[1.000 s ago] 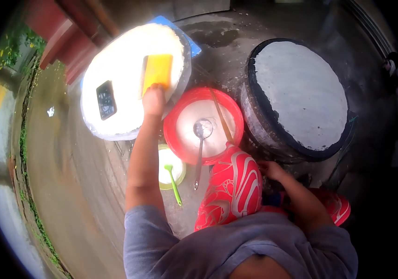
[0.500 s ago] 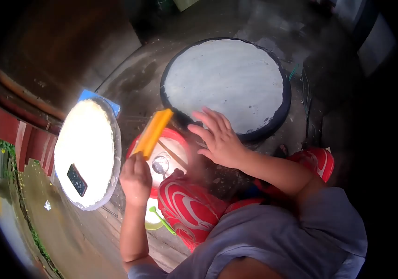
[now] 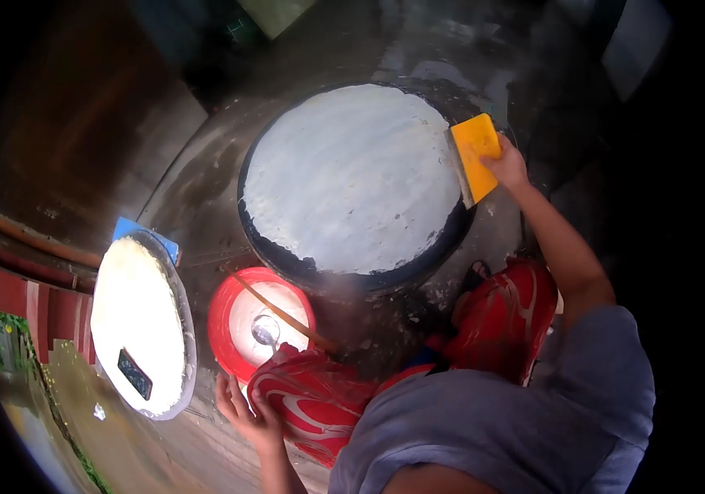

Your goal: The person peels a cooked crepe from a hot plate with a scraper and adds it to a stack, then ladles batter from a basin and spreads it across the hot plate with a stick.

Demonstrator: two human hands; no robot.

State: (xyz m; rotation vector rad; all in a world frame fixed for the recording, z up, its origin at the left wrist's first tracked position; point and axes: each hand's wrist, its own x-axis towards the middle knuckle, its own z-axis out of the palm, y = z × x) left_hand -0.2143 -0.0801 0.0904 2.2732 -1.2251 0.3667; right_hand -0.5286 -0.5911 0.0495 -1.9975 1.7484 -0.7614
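Note:
My right hand (image 3: 509,165) grips a yellow scraper (image 3: 477,156), its pale blade at the right edge of a large round griddle (image 3: 286,260). A thin white batter sheet (image 3: 352,181) covers most of the griddle, leaving a dark rim with a ragged border. My left hand (image 3: 250,418) is open, fingers spread, just below a red basin (image 3: 222,321) and beside my left knee. Inside the basin lies white batter, with a metal ladle (image 3: 265,330) in it. A thin wooden stick (image 3: 280,312) rests across the basin.
To the left stands a round tray (image 3: 191,362) holding a pale sheet, with a dark phone (image 3: 134,375) on top. A blue object (image 3: 151,237) shows behind it. My red-clad knees (image 3: 313,403) flank the space before the griddle. A crumpled white scrap (image 3: 99,411) lies at far left.
The yellow scraper has passed from my left hand to my right hand, at the griddle's right edge. My left hand has opened and dropped lower. The view has shifted slightly.

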